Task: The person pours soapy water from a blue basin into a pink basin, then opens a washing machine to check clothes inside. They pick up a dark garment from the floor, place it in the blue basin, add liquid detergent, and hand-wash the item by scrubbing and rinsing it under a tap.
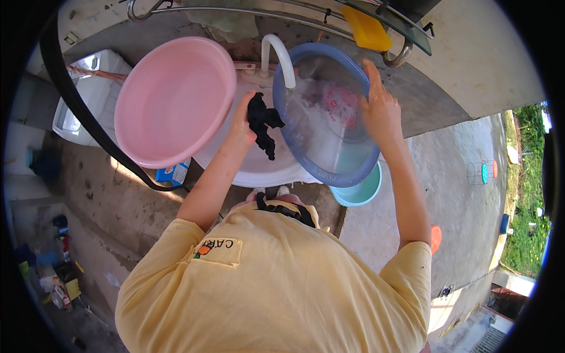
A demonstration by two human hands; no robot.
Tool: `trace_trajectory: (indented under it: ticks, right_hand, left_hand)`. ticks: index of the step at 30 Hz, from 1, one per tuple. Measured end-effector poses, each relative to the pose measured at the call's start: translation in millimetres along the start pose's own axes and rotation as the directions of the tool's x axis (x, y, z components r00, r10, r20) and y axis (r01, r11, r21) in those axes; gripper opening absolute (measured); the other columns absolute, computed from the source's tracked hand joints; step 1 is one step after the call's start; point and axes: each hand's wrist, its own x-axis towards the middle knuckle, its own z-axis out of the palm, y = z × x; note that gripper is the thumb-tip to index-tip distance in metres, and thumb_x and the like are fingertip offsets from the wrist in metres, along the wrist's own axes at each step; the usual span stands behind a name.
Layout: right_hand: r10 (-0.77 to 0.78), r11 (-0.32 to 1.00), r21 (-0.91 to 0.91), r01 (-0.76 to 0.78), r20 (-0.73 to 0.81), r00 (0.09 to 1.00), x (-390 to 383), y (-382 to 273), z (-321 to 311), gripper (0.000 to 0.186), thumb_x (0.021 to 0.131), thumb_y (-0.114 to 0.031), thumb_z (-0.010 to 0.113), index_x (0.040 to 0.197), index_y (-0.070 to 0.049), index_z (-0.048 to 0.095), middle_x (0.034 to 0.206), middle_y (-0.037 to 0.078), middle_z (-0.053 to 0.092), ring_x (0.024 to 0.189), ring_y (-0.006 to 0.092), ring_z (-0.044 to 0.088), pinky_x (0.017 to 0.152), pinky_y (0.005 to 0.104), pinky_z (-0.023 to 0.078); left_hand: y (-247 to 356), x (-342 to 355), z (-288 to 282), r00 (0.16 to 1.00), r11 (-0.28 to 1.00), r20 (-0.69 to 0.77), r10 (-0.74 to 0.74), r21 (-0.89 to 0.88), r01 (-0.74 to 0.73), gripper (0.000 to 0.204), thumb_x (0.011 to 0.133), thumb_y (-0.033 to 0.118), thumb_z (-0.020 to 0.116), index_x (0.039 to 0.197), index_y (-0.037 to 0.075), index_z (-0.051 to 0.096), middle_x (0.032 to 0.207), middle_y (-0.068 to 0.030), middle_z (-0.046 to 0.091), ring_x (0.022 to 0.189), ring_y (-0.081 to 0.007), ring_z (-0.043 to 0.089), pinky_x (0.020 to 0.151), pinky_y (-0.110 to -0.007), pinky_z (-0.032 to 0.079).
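Observation:
My left hand (242, 122) is closed around a bunched black cloth (261, 120), whose loose end hangs down over the white sink (253, 169). At the right, my right hand (382, 115) grips the rim of a blue-rimmed translucent basin (303, 157), with its fingers along the far right edge. The basin looks tilted, and water with a little foam shows in it over a red printed pattern. A white curved faucet (277, 52) reaches over the basin's left rim.
A large pink basin (170, 100) stands left of the sink, beside a white lidded tub (88, 103). Below the blue basin is a turquoise basin (362, 191). Overhead at the back run a metal rail (247, 10) and a yellow sponge-like piece (366, 29). A black strap (88, 112) crosses the left side.

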Motion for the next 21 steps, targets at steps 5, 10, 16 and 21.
trace_trajectory:
  ticks: [5,10,16,21]
  right_hand:
    - [-0.227,0.925,-0.279,0.258,0.137,0.964,31.4,-61.1,21.7,0.062,0.069,-0.001,0.058,0.128,-0.004,0.04,0.102,0.026,0.059,0.064,0.0321,0.064,0.055,0.0386,0.052]
    - [-0.183,0.88,-0.383,0.28,0.269,0.946,50.3,-73.1,15.7,0.064,0.067,-0.002,0.06,0.127,0.0,0.04,0.088,0.023,0.06,0.064,0.0307,0.064,0.054,0.0368,0.052]
    - [-0.124,0.902,-0.358,0.242,0.324,0.938,51.4,-83.0,5.2,0.064,0.067,0.0,0.058,0.128,-0.006,0.042,0.085,0.019,0.06,0.069,0.0345,0.063,0.061,0.0409,0.052]
    - [0.125,0.98,-0.19,-0.063,0.334,0.934,45.5,-31.9,-4.2,0.059,0.068,0.002,0.053,0.127,-0.005,0.045,0.097,0.024,0.06,0.086,0.0375,0.061,0.075,0.0392,0.049]
  left_hand:
    - [-3.5,8.3,-6.4,0.998,0.999,0.036,-0.051,-0.002,0.051,0.039,0.07,0.047,0.068,0.09,0.016,0.054,0.078,-0.0011,0.054,0.07,-0.0173,0.054,0.062,-0.033,0.037]
    - [-2.9,8.4,-8.2,0.999,0.999,-0.026,-0.041,0.001,0.041,0.04,0.071,0.048,0.067,0.091,0.016,0.054,0.079,-0.0012,0.053,0.07,-0.018,0.053,0.063,-0.034,0.037]
    - [-7.5,26.9,-20.5,0.999,0.99,0.01,-0.034,-0.134,0.035,0.031,0.075,0.042,0.067,0.082,0.013,0.055,0.072,-0.0018,0.054,0.066,-0.0203,0.055,0.057,-0.034,0.04]
    - [-11.9,37.8,-21.6,0.974,0.924,0.189,-0.129,-0.334,0.187,0.033,0.078,0.043,0.063,0.084,0.011,0.055,0.076,-0.004,0.054,0.072,-0.0227,0.054,0.061,-0.037,0.042]
